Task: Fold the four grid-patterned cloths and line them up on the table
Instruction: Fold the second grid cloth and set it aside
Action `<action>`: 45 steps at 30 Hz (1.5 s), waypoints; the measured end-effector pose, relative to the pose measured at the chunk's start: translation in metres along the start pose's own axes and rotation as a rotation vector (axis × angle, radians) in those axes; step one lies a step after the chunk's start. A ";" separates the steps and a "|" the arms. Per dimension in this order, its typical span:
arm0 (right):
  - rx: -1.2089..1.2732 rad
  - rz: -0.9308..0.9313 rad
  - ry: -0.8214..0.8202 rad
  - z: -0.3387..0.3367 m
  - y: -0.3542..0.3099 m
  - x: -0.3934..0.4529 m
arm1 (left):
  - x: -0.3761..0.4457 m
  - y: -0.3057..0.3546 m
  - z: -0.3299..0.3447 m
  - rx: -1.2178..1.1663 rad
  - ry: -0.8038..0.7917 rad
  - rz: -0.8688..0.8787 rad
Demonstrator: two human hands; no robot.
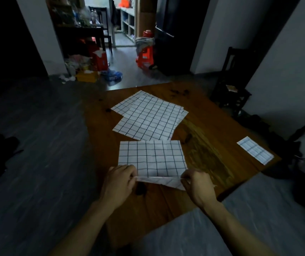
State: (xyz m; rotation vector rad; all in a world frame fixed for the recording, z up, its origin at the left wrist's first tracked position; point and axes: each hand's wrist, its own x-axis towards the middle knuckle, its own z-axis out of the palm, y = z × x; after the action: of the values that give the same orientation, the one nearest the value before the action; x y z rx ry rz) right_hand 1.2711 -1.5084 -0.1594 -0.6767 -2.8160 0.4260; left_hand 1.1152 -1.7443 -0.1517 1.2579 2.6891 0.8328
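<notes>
Table (212, 130): dark wood, takes up the middle of the view; grey floor (37, 135) to its left, a pale sheet (259, 209) over its near right corner.

Stack (149, 119): unfolded grid cloths lying flat and overlapping, well beyond the fingertips, its near edge just short of the held cloth's far edge. How many layers, cannot tell.

Held cloth (152, 157): spread flat just ahead of the fingers, near edge raised off the wood and doubled under.

Left hand (119, 182): fingers curled, pinching the near left corner.

Right hand (197, 185): fingers curled, pinching the near right corner.

Folded cloth (255, 150): small rectangle far right of the right fingers, near the table edge.

Dark chair (231, 84) beyond the far right corner. Dark knot (140, 188) in the wood just under the left fingers. Nothing lies between the hands and the stack.
</notes>
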 end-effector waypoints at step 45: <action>-0.005 0.285 0.035 0.041 -0.019 0.123 | 0.175 -0.118 -0.007 -0.125 -0.087 0.008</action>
State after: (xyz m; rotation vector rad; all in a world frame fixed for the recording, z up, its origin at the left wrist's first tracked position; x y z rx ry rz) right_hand 1.1452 -1.4766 -0.1747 -1.0812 -2.6951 0.4483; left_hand 0.9150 -1.6816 -0.1747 1.2476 2.5241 0.9091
